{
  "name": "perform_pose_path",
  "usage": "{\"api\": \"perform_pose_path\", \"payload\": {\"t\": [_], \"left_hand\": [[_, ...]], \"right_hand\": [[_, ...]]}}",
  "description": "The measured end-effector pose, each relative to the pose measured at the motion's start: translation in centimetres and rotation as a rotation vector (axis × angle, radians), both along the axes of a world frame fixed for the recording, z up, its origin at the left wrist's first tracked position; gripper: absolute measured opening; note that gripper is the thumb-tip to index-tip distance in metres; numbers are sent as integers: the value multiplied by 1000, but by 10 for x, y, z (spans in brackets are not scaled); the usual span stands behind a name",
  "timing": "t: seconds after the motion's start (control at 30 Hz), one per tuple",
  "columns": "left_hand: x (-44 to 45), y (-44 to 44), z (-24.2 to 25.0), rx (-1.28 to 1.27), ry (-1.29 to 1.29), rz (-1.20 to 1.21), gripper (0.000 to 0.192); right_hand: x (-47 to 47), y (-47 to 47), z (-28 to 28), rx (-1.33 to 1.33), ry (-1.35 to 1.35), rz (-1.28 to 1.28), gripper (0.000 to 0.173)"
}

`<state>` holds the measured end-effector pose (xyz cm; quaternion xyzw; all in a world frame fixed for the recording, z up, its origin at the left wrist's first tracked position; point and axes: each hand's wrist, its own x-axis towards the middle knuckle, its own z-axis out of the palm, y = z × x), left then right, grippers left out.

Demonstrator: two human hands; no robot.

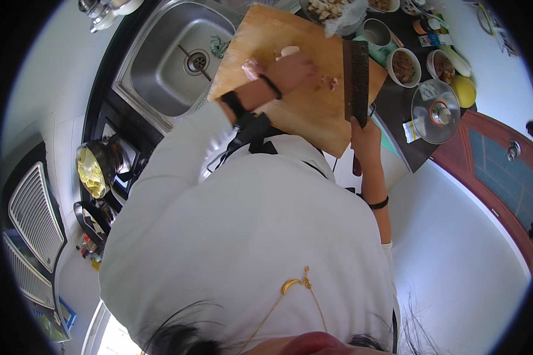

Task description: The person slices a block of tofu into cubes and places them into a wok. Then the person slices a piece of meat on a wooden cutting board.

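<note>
My right hand (366,135) grips the handle of a cleaver (356,80). Its broad dark blade stands over the right part of a wooden cutting board (311,113), and the reddish handle end shows below my fingers. Over the middle of the board, my left hand (294,71) is blurred, so what its fingers hold cannot be made out. Close to it lie a pink piece of raw meat (252,69) and a paler piece (289,51). Small reddish meat scraps (330,82) rest between that hand and the blade.
Left of the board is a steel sink (160,66) with a green scrubber (218,46). Bowls of food (403,67), a metal-rimmed glass lid (435,112) and a yellow fruit (463,91) crowd the right counter. A pan with yellow-green leaves (91,172) stands at far left.
</note>
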<state>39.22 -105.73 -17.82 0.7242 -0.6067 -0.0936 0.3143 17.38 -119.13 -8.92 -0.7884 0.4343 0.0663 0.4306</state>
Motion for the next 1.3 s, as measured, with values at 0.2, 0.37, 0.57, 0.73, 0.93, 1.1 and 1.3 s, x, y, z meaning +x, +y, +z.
{"api": "perform_pose_path", "payload": {"t": [0.2, 0.37, 0.57, 0.73, 0.93, 1.1, 1.3], "left_hand": [[60, 91, 14, 166, 5, -62, 29], [64, 90, 4, 239, -18, -67, 29], [59, 115, 20, 235, 1024, 357, 20], [54, 139, 32, -140, 1778, 268, 26], [50, 146, 52, -328, 1972, -44, 48], [46, 145, 71, -349, 1836, -71, 52], [45, 144, 94, -232, 1686, 69, 46]], "right_hand": [[10, 15, 2, -7, -49, 134, 23], [25, 33, 5, 48, 4, 168, 24], [35, 44, 13, 162, -1, 80, 21], [40, 52, 19, 328, -21, -64, 20], [50, 59, 21, 349, -27, -37, 19], [58, 66, 23, 312, -28, -21, 22], [60, 69, 22, 323, -4, 2, 18]]}}
